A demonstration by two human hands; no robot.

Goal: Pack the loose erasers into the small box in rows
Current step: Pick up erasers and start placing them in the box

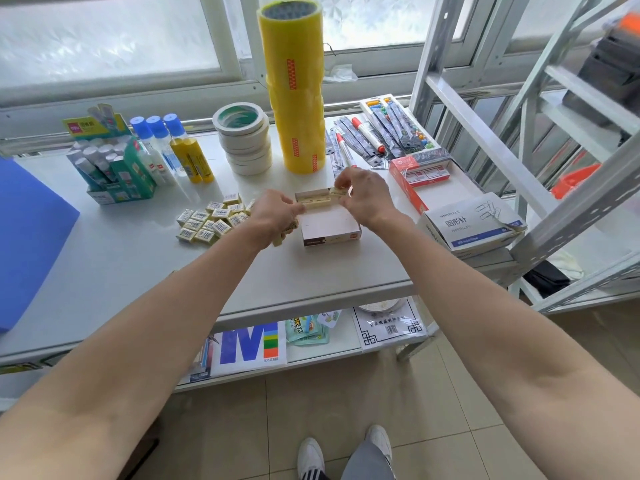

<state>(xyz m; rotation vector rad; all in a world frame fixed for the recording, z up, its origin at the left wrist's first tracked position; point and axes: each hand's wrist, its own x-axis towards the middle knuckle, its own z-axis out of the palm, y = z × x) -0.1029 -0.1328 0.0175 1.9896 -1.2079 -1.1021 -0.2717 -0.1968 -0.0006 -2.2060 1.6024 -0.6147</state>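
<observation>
At frame centre the right hand [363, 195] pinches one eraser [336, 192] over the far right corner of the box [329, 223], where a first row is forming along the far wall. The left hand [277, 213] curls round a few erasers, fingertips at the box's left edge. The pile [211, 221] lies just left. Risks: the pinched eraser may go in crooked and jam the row, or the spares slip from the left hand.
</observation>
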